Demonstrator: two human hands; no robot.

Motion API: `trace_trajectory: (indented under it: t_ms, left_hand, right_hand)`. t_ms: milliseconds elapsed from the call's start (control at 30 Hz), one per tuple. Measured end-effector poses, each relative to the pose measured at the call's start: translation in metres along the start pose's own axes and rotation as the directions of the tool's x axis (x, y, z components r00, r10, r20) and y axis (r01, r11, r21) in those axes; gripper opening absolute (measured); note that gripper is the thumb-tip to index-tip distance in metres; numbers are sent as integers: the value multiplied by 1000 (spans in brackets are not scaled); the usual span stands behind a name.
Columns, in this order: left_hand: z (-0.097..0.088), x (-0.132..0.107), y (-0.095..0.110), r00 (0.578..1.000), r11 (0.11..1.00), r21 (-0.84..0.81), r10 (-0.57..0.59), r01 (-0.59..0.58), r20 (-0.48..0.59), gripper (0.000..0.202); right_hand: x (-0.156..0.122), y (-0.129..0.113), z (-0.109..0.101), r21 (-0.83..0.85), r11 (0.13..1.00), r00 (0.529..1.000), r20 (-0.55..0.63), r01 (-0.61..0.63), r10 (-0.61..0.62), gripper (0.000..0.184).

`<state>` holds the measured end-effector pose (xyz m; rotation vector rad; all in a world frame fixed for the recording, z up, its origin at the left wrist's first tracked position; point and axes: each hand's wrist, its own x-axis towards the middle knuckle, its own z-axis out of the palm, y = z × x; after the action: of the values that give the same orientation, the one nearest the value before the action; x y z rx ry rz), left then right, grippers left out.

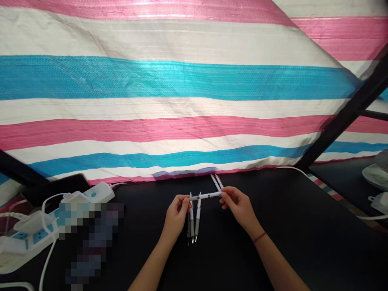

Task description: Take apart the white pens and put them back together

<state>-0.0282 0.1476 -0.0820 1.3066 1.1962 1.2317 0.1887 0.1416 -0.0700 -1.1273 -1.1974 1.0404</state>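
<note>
Between my two hands a white pen (209,195) with a grey grip section is held nearly level above the table. My left hand (179,208) pinches its grey end, and my right hand (238,202) pinches the other end. Below the left end lie a white pen with a grey grip (192,220) and a similar pen (198,214), side by side with tips toward me; a darker pen shape shows beside them, partly covered by my left hand. Beyond my right hand lie two white pens (216,182), their near ends hidden behind that hand.
A black table (145,250) carries a white power strip (100,196) with chargers and cables at the left. Next to it lies a pixelated, unreadable object (93,246). A striped plastic sheet (182,81) hangs behind the table, with a dark frame bar (342,109) at right.
</note>
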Motion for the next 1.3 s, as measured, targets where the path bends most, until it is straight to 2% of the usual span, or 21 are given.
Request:
trace_trajectory:
  t_ms: [167, 300, 400, 467, 567, 633, 700, 800, 900, 967, 1033, 1133, 1200, 1300]
  left_hand:
    - [0, 1, 0, 1000, 1000, -6, 9, -9, -15, 30]
    - [0, 0, -3, 1000, 1000, 29, 4, -4, 3, 29]
    - [0, -1, -3, 1000, 999, 36, 5, -5, -7, 30]
    - [0, -1, -2, 1000, 999, 36, 7, -7, -14, 30]
    - [0, -1, -1, 1000, 999, 34, 4, -3, -12, 30]
    - [0, -1, -1, 1000, 1000, 31, 4, -4, -12, 30]
    - [0, 0, -1, 1000, 1000, 29, 6, -5, -16, 30]
    - [0, 0, -2, 1000, 1000, 27, 1, 0, -26, 30]
    - [0, -1, -1, 1000, 1000, 16, -3, 3, -23, 29]
    - [1, -1, 1, 1000, 1000, 13, -5, 5, -20, 29]
    - [1, -1, 2, 1000, 1000, 14, -6, 7, -22, 29]
    - [2, -1, 3, 999, 1000, 2, -5, 5, -35, 30]
    - [2, 0, 3, 999, 1000, -11, -3, 3, -42, 29]
    - [1, 0, 2, 999, 1000, -24, 1, -2, -44, 29]
  right_hand:
    - [-2, -5, 0, -39, 999, 999, 39, -12, 13, 26]
    - [-2, -5, -2, -126, 992, 1000, 28, 0, 3, 38]
    - [0, -2, -3, -60, 998, 998, 49, -29, 32, 31]
    - [0, -2, -3, -25, 999, 996, 84, -37, 39, 34]
    - [-1, -2, -3, -89, 996, 992, 119, -29, 39, 30]
    - [-1, -2, -3, -134, 991, 992, 116, -27, 42, 33]
    - [-2, -1, -3, -117, 993, 993, 112, -32, 45, 30]
    - [-3, -1, -2, -76, 996, 990, 130, -42, 52, 37]
    - [-3, -2, -2, -134, 990, 985, 166, -31, 54, 28]
    - [-3, -4, -2, -161, 987, 985, 166, -23, 51, 32]
    - [-3, -5, -2, -148, 989, 989, 139, -24, 45, 28]
    - [-3, -5, -2, -124, 992, 992, 118, -29, 44, 36]
    - [-3, -4, -2, -157, 987, 988, 147, -23, 46, 28]
    - [-3, -1, -2, -181, 984, 989, 147, -5, 32, 29]
